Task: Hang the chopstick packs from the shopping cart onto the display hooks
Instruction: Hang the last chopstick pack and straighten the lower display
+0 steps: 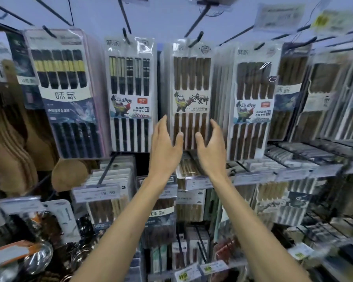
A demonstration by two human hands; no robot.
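Brown chopstick pack [190, 94] hangs on hook [196, 38]; left hand [165, 143], right hand [210, 145] flank it, fingers spread.

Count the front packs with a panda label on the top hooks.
3. Black-chopstick pack left of centre; centre brown pack between the left hand and right hand; right brown pack beside it. More may hang hidden behind them.

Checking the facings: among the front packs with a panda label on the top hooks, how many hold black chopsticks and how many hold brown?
Black-chopstick panda packs: 1
Brown-chopstick panda packs: 2
Total: 3
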